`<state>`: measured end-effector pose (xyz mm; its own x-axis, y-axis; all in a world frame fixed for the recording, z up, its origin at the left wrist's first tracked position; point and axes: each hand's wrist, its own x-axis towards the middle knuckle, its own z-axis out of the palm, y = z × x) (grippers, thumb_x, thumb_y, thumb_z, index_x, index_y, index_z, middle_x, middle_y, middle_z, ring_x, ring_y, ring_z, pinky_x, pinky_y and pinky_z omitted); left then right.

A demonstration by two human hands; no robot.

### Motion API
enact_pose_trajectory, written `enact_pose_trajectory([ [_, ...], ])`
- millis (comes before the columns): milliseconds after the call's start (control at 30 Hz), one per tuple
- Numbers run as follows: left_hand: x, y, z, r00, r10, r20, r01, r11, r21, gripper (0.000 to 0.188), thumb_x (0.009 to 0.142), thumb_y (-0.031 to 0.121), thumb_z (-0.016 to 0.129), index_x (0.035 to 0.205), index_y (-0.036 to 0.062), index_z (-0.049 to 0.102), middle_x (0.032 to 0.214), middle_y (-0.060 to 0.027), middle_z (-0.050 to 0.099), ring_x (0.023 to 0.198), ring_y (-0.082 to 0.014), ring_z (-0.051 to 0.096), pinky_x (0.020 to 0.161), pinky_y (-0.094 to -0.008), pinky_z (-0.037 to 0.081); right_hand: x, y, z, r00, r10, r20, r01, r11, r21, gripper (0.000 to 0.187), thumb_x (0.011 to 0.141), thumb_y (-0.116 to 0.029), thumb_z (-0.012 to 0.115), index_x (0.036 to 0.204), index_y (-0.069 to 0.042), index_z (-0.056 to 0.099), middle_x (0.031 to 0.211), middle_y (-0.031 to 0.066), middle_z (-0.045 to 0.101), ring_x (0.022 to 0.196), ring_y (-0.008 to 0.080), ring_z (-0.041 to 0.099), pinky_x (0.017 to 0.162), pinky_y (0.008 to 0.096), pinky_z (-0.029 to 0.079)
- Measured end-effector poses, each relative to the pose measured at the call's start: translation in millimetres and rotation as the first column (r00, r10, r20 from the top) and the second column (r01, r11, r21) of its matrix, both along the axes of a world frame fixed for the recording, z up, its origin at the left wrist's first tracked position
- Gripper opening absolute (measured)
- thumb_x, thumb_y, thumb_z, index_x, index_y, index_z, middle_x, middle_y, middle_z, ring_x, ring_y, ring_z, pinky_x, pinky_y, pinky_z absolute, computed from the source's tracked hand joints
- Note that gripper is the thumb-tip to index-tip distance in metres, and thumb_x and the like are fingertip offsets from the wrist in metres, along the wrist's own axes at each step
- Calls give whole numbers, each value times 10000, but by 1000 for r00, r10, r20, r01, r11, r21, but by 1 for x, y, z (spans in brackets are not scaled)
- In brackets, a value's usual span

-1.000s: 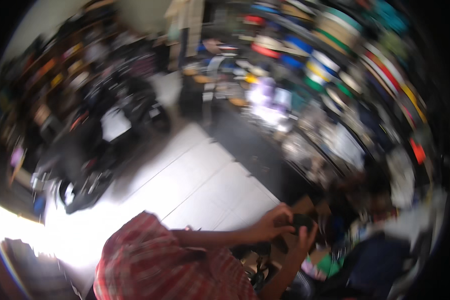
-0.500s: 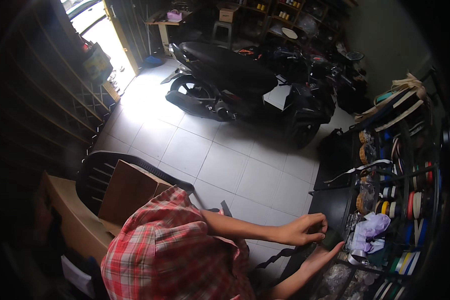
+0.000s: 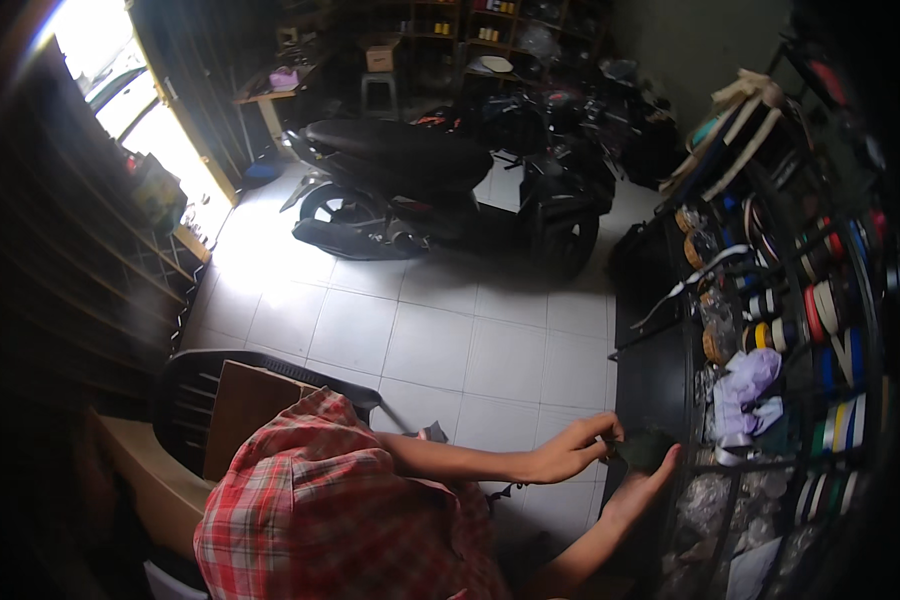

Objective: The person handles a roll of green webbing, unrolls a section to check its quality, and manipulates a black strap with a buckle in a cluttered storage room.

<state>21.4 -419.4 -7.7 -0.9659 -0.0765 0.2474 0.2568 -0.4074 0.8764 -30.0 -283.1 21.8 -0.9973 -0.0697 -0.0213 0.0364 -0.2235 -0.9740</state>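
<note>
Workroom seen from above, with all positions given from the black rack (image 3: pixel 793 460). The motorcycle (image 3: pixel 400 150) is parked left of the rack and well apart, probably to leave the tiled floor (image 3: pixel 425 345) walkable between them. Farther left of the rack, on the near side, a dark chair (image 3: pixel 205 362) bears a cardboard box (image 3: pixel 245 405), apparently as a makeshift stand. Coloured band rolls (image 3: pixel 838 428) stand on edge in the rack, presumably so each colour shows; a lilac bundle (image 3: pixel 748 380) lies at the rack's left side. The left hand (image 3: pixel 570 453), left of the rack, has its fingers curled nearly together at the edge of a dark piece, which it appears to pinch. The right hand (image 3: pixel 632 500), nearer the rack, extends one digit along the opposite edge, seemingly as a support; how far its other fingers close cannot be told. The dark piece (image 3: pixel 646 452) lies between both hands, just left of the rack; its exact kind is unclear.
</note>
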Motion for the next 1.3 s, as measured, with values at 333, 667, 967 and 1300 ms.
enact_pose_trajectory([
  [333, 28, 118, 3, 995, -63, -74, 45, 974, -220, 110, 849, 54, 489, 937, 1, 449, 929, -92, 468, 845, -166, 492, 692, -296, 437, 77, 126, -14, 944, -325, 64, 326, 945, 0, 464, 975, -388, 499, 1205, 14, 515, 1195, 118, 536, 1131, 206, 495, 1018, 347, 340],
  [667, 62, 206, 8, 951, -297, -80, 264, 921, -286, 179, 923, 123, 618, 1051, 23, 543, 910, -46, 560, 919, -115, 560, 774, -282, 460, 131, 221, -25, 836, -525, 161, 496, 848, 188, 543, 952, -454, 475, 1152, 43, 567, 1105, 180, 583, 1020, 243, 556, 913, 339, 421],
  [967, 36, 230, 1, 874, -413, 257, 431, 902, -19, 175, 913, 117, 651, 1003, 49, 517, 1073, -38, 535, 977, -104, 529, 807, -270, 468, 123, 232, -7, 898, -420, -133, 441, 843, 309, 507, 939, -330, 562, 1295, 13, 452, 1221, 189, 505, 1118, 261, 507, 979, 373, 384],
  [1300, -55, 246, -45, 936, -344, -81, 328, 931, -157, 263, 814, -36, 695, 977, 57, 512, 1029, -35, 485, 984, -124, 536, 782, -258, 505, 31, 242, -27, 892, -437, -114, 393, 626, 674, 458, 899, -266, 643, 1234, 0, 480, 1105, 163, 533, 1080, 280, 513, 936, 403, 411],
])
